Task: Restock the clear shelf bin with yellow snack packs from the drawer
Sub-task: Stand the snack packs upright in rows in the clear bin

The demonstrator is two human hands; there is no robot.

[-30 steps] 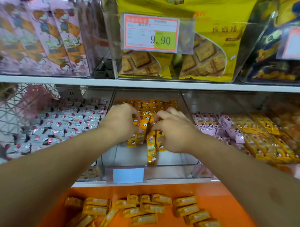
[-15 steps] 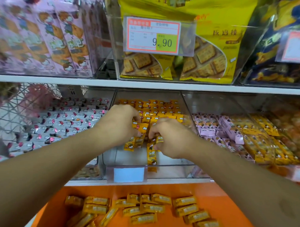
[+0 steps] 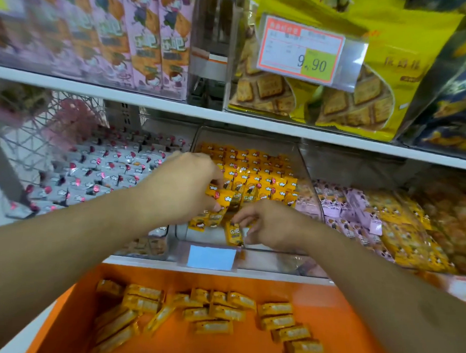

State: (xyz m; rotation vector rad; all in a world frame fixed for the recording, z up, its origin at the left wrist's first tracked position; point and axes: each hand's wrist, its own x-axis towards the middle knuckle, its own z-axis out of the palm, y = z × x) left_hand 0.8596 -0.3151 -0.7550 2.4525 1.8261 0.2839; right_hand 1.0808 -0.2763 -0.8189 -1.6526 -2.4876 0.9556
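Both hands work inside the bin (image 3: 303,163): left hand (image 3: 184,185) and right hand (image 3: 267,222) each pinch yellow packs (image 3: 255,177); below them, the drawer (image 3: 315,292) holds more.

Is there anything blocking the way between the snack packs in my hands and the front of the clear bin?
Nothing visible. Both the left hand and right hand already hold yellow snack packs over the open-topped clear bin, directly above its bare front floor.
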